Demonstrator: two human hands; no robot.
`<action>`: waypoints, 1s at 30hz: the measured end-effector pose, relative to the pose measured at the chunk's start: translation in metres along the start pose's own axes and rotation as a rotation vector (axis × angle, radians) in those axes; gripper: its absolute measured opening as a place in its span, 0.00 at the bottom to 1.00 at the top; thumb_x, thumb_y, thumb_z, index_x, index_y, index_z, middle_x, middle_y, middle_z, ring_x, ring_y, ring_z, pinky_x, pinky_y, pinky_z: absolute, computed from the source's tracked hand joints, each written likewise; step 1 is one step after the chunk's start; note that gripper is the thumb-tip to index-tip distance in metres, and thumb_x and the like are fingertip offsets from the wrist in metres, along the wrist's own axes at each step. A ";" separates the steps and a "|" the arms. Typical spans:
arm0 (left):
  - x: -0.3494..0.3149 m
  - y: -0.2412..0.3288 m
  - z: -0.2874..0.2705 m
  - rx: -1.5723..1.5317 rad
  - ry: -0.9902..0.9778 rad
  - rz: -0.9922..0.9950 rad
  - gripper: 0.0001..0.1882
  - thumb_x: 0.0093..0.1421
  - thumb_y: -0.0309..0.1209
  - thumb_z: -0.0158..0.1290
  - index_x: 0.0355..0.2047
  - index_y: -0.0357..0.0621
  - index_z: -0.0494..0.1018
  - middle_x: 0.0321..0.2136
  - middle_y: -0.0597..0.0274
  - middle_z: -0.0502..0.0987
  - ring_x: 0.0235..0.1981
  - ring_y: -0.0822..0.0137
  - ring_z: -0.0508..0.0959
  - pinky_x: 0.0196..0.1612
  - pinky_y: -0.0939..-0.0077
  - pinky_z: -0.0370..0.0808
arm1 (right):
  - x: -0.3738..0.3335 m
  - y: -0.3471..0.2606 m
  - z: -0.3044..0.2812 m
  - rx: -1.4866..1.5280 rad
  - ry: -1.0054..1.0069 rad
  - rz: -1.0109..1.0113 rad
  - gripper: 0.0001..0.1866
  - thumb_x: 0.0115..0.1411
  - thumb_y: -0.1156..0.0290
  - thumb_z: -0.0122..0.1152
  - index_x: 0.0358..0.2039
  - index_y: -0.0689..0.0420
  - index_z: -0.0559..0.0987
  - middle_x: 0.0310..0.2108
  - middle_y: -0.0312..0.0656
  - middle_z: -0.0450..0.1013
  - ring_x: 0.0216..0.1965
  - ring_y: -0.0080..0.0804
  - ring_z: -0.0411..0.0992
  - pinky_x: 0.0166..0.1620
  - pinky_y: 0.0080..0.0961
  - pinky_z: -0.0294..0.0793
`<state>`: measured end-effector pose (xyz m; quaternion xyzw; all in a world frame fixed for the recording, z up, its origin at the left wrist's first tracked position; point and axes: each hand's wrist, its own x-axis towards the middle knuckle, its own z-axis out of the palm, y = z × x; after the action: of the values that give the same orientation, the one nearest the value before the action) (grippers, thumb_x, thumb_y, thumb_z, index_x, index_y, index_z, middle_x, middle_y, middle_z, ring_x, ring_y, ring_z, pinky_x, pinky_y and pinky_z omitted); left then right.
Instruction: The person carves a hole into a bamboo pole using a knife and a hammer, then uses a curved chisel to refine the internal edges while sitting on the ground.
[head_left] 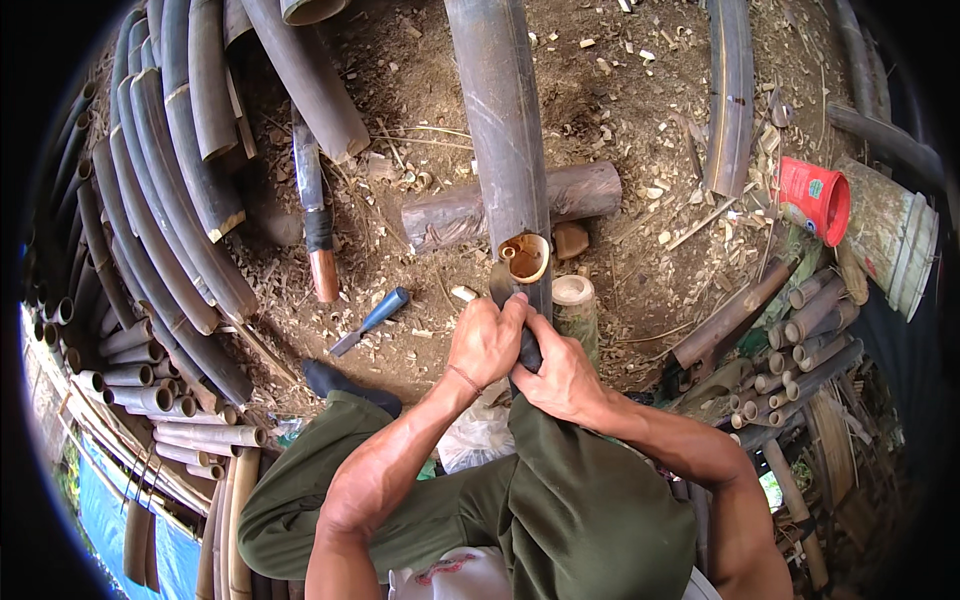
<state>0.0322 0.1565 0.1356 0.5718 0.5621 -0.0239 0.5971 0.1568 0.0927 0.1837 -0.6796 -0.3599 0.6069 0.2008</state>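
A thick grey-brown bamboo pole (497,110) runs from the far edge toward me, its near end cut open to a pale ring and hollow. Both hands grip a dark-handled curved knife (529,350), whose short dark blade reaches the left rim of that opening. My left hand (485,335) is closed just below the rim, near the blade. Wrapped round the handle, my right hand (565,370) sits lower and to the right. The fingers partly hide the tool. Beneath the pole lies a crosswise log (440,220).
A blue-handled chisel (372,320) and a machete (314,220) lie on the ground to the left. Bamboo poles (180,190) fill the left side. At right are a red bucket (815,200), a dirty white bucket (890,240) and stacked bamboo pieces (800,360). Wood chips litter the dirt.
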 end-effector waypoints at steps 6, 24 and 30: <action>0.018 0.017 -0.029 0.141 -0.184 -0.103 0.29 0.64 0.45 0.48 0.20 0.25 0.73 0.18 0.28 0.70 0.26 0.34 0.77 0.29 0.47 0.72 | 0.008 0.006 0.023 0.058 0.054 0.053 0.35 0.54 0.74 0.58 0.61 0.67 0.56 0.29 0.63 0.74 0.32 0.59 0.77 0.36 0.45 0.75; 0.014 0.074 0.025 -1.425 -0.070 -0.240 0.16 0.67 0.37 0.45 0.41 0.37 0.75 0.19 0.67 0.70 0.22 0.73 0.70 0.27 0.78 0.66 | 0.064 -0.100 -0.113 -1.124 -0.403 -0.164 0.08 0.54 0.70 0.60 0.35 0.56 0.80 0.23 0.48 0.78 0.29 0.44 0.80 0.30 0.40 0.77; 0.011 0.056 0.036 -1.923 -0.111 -0.176 0.17 0.68 0.41 0.43 0.46 0.42 0.71 0.39 0.66 0.78 0.39 0.71 0.75 0.50 0.68 0.72 | 0.087 -0.126 -0.097 -1.377 -0.559 -0.463 0.08 0.49 0.67 0.65 0.27 0.57 0.82 0.22 0.42 0.80 0.27 0.37 0.80 0.28 0.33 0.78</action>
<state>0.0967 0.1572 0.1540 -0.2074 0.3533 0.3746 0.8318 0.2205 0.2561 0.2318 -0.3804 -0.8256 0.3384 -0.2431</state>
